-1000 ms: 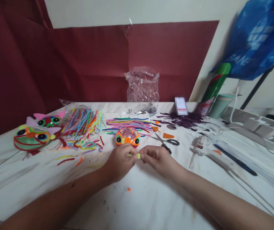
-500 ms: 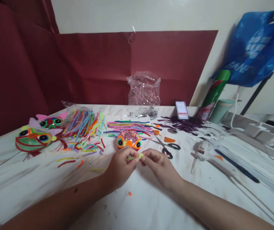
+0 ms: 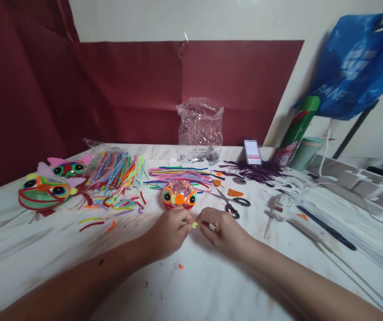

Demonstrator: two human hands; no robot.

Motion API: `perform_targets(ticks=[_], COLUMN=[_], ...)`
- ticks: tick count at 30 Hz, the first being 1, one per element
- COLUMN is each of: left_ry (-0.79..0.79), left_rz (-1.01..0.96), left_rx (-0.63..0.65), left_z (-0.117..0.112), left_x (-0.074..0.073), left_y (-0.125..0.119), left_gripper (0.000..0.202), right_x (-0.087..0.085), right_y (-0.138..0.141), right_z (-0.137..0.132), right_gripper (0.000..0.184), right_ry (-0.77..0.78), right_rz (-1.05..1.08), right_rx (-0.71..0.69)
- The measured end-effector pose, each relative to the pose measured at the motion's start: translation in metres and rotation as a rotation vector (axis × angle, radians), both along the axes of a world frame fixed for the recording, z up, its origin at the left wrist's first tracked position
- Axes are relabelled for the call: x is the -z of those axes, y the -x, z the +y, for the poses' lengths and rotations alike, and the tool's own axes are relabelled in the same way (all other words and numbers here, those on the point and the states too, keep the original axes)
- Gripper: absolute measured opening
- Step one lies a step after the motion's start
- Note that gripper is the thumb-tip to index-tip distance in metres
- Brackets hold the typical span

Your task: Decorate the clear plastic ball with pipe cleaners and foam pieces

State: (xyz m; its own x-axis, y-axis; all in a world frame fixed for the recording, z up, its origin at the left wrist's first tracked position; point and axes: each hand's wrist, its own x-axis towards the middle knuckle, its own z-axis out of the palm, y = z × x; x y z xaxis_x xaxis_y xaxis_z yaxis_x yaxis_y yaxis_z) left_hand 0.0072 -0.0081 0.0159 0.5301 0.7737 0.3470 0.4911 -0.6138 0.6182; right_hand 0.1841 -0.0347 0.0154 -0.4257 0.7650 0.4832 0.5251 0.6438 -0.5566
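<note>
My left hand (image 3: 173,228) pinches a pale yellow pipe cleaner (image 3: 195,225), whose end forms a small rounded curl between my hands. From the other side, the fingertips of my right hand (image 3: 226,232) close on that curl. Just beyond my hands sits a round decorated figure (image 3: 179,194) with black-and-white eyes, orange trim and an orange nose. Behind it lies a row of coloured pipe cleaners (image 3: 181,174). Scissors (image 3: 233,203) with black handles lie spread beyond my right hand, near an orange felt piece (image 3: 235,192).
Two similar figures, the nearer one green-faced (image 3: 44,194), stand at left beside a bag of pipe cleaners (image 3: 111,171). On the right are a glue gun (image 3: 298,225), a dark blue pen-like stick (image 3: 327,228), purple strips (image 3: 258,173) and a power strip (image 3: 358,185). A clear plastic bag (image 3: 200,125) stands behind.
Both hands have shifted slightly downward, and my right hand has turned with its fingers more curled over. The yellow curl sits a little lower. The camera view has shifted slightly.
</note>
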Motion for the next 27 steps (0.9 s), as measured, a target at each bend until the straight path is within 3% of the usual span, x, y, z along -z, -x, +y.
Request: perform_targets(ticks=[4,10,14,20,27], left_ry=[0.018,0.164,0.176,0.126,-0.038], left_rz=[-0.004,-0.275,-0.344,-0.212,-0.007], left_rx=[0.01,-0.103,-0.159,-0.143,-0.058], left_z=[-0.001,-0.008,-0.011,-0.005,-0.001], left_x=[-0.003,-0.011,-0.005,0.0,0.003], left_y=[-0.001,-0.006,-0.01,-0.005,-0.002], left_gripper=[0.009,0.01,0.01,0.009,0.014], right_x=[0.002,0.007,0.013,0.009,0.007], right_y=[-0.001,0.007,0.014,0.013,0.001], right_z=[0.001,0.003,0.0,-0.001,0.003], right_gripper=[0.018,0.011,0.016,0.017,0.015], right_ry=[-0.056,0.315,0.334,0.209,-0.043], right_rz=[-0.044,0.412,0.561,0.396,-0.045], right_rx=[-0.018,0.031,0.086,0.144,0.083])
